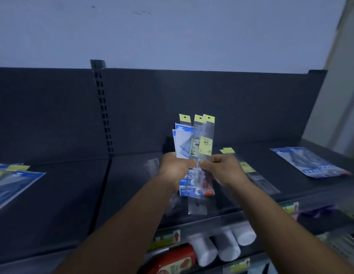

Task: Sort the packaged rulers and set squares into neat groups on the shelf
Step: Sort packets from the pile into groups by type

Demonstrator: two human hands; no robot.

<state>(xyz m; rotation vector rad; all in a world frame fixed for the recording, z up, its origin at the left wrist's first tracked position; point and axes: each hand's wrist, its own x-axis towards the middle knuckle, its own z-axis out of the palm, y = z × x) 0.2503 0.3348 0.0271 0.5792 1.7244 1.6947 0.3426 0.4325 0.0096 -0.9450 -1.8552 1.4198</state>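
— Head view, left to right: what lies at the far left?

— A blue-and-white set-square pack [13, 186] flat on the dark shelf [73, 194], cut off by the left edge, with yellow tabs above it.

— And the hands?

— They meet over the middle of the shelf. The left hand [175, 168] has its fingers curled round a fanned bundle of packs [195, 143] held upright; the right hand [221, 169] pinches the front clear sleeve of that bundle, just beside the left thumb. Both hands sit at the bundle's midpoint, so packs stick out above and below them.

— What is hard to make out?

— The count of packs in the bundle; they overlap. The print is too small to read. A clear ruler sleeve [259, 178] lying on the shelf to the right of the right hand is blurred and partly hidden by the wrist.

— How do the packs look?

— Clear sleeves with yellow hang tabs, blue-and-white cards behind, one yellow label in front, a red patch at the bottom.

— Farthest right?

— Another blue set-square pack [308, 162] lies flat, well apart from the hands.
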